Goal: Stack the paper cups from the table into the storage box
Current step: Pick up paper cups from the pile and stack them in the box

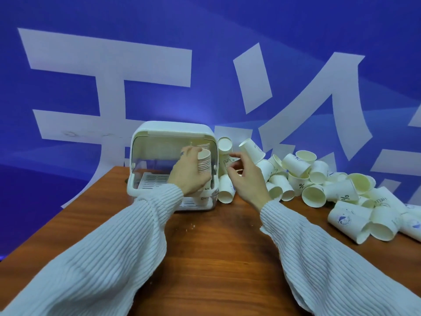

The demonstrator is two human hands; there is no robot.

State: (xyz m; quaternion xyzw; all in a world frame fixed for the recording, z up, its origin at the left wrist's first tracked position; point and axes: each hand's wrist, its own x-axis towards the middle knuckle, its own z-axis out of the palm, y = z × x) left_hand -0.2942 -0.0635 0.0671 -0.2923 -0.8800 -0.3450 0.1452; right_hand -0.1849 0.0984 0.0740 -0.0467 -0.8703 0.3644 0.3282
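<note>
While the left hand (pixel 190 171) gripped a nested stack of paper cups (pixel 204 161) at the open front of the storage box (pixel 173 131), its fingers were curled round the stack's side, so this grip was grasping the cups. The stack stood rim-up, roughly upright, against the box's right-hand edge, above the slatted white tray (pixel 155 182) that formed the box floor. A second column of cups (pixel 205 145) showed faintly behind it, inside the box, seen through the clear raised lid.

The right hand (pixel 245 176) hovered just beside the box on its right, fingers loosely bent and spread, thumb and forefinger apart; its grip was released and held nothing. Its fingertips were near a printed cup (pixel 227 161) that leaned against the box wall, but whether they touched it could not be told.

Loose paper cups lay heaped on the wooden desk (pixel 216 258) to the right of the box. One cup (pixel 251 148) sat tilted on top of the heap close to the box, another (pixel 225 191) lay on its side with its mouth toward the camera just beside the box's lower right corner, and a larger scatter of cups (pixel 319 179) stretched away toward the desk's right edge, some marked with a percent sign, some with a blue emblem. Both forearms wore ribbed pale sleeves (pixel 114 258). A blue backdrop (pixel 205 53) with large white characters rose behind the desk.
</note>
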